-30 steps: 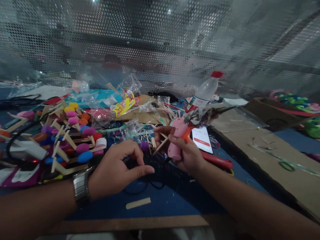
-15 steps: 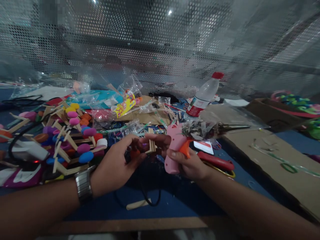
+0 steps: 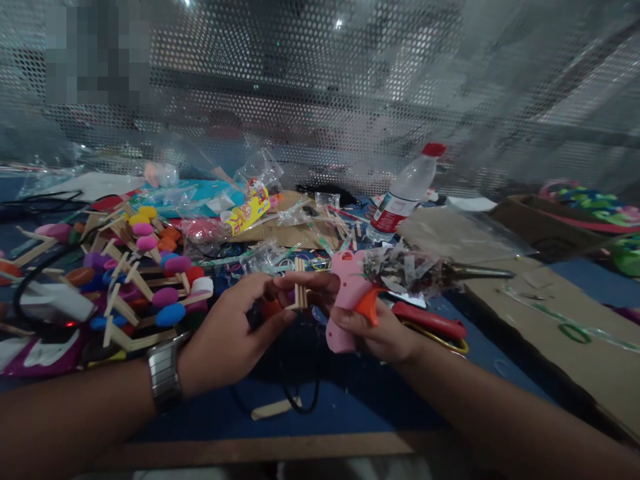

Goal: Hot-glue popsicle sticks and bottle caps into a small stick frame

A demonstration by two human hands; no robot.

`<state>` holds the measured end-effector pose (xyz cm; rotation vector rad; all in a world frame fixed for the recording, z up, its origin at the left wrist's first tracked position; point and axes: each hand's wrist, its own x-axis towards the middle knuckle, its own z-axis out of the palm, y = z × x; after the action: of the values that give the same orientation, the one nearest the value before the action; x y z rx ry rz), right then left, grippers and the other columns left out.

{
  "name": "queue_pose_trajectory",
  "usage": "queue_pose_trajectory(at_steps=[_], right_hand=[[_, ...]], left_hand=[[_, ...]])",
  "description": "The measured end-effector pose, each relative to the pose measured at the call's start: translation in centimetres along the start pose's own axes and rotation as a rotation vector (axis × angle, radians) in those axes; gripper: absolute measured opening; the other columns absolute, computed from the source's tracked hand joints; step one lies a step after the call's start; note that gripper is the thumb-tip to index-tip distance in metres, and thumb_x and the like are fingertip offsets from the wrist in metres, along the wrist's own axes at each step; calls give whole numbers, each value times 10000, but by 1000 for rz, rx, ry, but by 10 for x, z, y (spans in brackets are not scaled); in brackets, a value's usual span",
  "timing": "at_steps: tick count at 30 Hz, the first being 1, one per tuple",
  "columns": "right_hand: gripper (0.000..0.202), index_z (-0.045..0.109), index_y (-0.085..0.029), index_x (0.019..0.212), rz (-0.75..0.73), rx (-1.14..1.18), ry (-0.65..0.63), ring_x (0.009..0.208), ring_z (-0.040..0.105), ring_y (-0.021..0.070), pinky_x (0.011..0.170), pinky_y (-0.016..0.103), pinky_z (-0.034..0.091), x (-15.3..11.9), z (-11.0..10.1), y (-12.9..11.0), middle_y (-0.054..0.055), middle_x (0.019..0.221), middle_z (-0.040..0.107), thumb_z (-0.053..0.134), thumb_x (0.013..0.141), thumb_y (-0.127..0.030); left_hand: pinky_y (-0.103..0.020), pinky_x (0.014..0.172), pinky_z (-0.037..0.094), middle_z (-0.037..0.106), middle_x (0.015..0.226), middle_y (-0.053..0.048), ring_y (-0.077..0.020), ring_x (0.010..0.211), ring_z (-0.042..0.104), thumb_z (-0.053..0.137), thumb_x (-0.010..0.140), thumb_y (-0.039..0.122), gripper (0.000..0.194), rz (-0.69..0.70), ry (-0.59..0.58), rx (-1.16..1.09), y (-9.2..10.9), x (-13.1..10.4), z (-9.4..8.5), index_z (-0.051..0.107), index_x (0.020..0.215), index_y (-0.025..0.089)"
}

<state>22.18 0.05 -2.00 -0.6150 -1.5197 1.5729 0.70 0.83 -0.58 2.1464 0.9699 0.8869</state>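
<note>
A small stack of wooden sticks [image 3: 300, 288] stands between my two hands. The fingers of my left hand [image 3: 240, 323] pinch its lower left side, and a watch circles that wrist. My right hand [image 3: 370, 327] is wrapped round a pink glue gun [image 3: 346, 287] with an orange trigger; its fingertips reach the right side of the sticks. The gun's nozzle, covered in shreds of plastic, points to the right. An orange round piece [image 3: 271, 308] shows partly behind my left fingers.
Wooden stick pieces with coloured ovals [image 3: 170, 315] pile up at the left. Behind the hands are a bottle [image 3: 397, 200], a yellow wrapper [image 3: 250, 212] and plastic bags. A red-handled tool [image 3: 430, 321] and cardboard [image 3: 550, 333] lie right. A loose stick [image 3: 275, 409] rests in front.
The glue gun has tilted slightly, its nozzle now lower and farther right. The stick stack has turned a little more upright between my fingers.
</note>
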Motion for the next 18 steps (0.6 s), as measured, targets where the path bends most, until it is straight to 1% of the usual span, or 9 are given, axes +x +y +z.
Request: queue_pose_trajectory(at_steps=[3, 6, 8, 10, 13, 15, 18], right_hand=[[579, 638, -266, 1342, 12, 26, 29, 1298, 562, 309, 1108, 468, 413, 1, -2, 3, 111, 1275, 688, 718, 831, -528], [560, 654, -289, 1314, 37, 15, 70, 1229, 603, 299, 1052, 451, 461, 2, -4, 6, 101, 1198, 716, 733, 817, -535], [540, 673, -286, 1277, 38, 5, 109, 1177, 621, 290, 1004, 440, 492, 4, -4, 7, 99, 1143, 724, 750, 801, -530], [512, 684, -277, 1238, 25, 14, 159, 1089, 648, 265, 946, 419, 519, 6, -4, 8, 90, 1109, 721, 776, 784, -494], [441, 694, -266, 1162, 25, 57, 250, 886, 669, 196, 797, 352, 548, 10, -3, 10, 61, 1058, 709, 802, 761, -416], [356, 706, -241, 1067, 32, 69, 329, 742, 643, 151, 667, 297, 526, 12, -2, 11, 40, 958, 701, 806, 750, -368], [235, 685, -188, 850, 63, 32, 447, 535, 548, 94, 498, 236, 425, 16, -2, 12, -9, 711, 637, 818, 721, -334]], left_hand=[[-301, 713, 426, 606, 851, -9, -182, 774, 562, 549, 981, 406, 218, -37, 27, -18, -1, -2, 1, 555, 904, 202], [-298, 732, 435, 606, 881, -10, -176, 796, 572, 520, 998, 369, 173, -33, 43, -68, 0, -3, 1, 522, 927, 212], [-303, 748, 443, 611, 893, -19, -179, 812, 581, 508, 1004, 362, 160, -28, 54, -111, 0, -4, 1, 512, 944, 213], [-303, 733, 446, 608, 874, -22, -177, 792, 578, 502, 1008, 365, 160, -35, 73, -156, 0, -4, 1, 515, 959, 213], [-276, 663, 428, 578, 826, -6, -155, 729, 544, 522, 1005, 364, 152, -57, 116, -231, -1, -4, 2, 523, 971, 217], [-251, 621, 412, 554, 810, 8, -136, 698, 513, 546, 997, 345, 128, -61, 144, -274, -1, -3, 2, 524, 972, 221], [-219, 602, 409, 534, 835, 14, -118, 691, 488, 552, 989, 297, 85, -66, 192, -323, 0, -1, 3, 526, 961, 222]])
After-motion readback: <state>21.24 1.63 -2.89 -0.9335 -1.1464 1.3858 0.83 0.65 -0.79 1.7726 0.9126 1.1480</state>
